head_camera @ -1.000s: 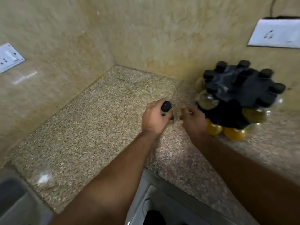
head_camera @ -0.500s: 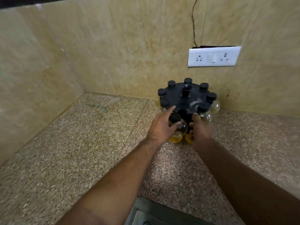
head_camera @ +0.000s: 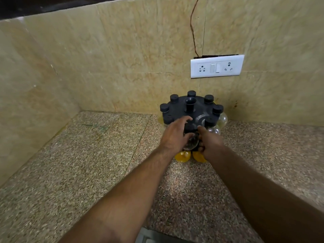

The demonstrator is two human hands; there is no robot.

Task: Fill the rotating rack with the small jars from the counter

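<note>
Speckled granite surface lies bare at left. A clear black-capped jar is held at the black rotating rack's near edge, the left hand's grip closed around it, the right hand curled against it. A white switchboard is mounted behind.

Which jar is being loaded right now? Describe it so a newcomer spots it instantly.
Below the white wall socket plate, a round black rotating rack stands on the speckled granite counter. At its near edge, both hands hold a small clear black-capped jar: the only jar being touched, above two yellow-filled jars.
</note>
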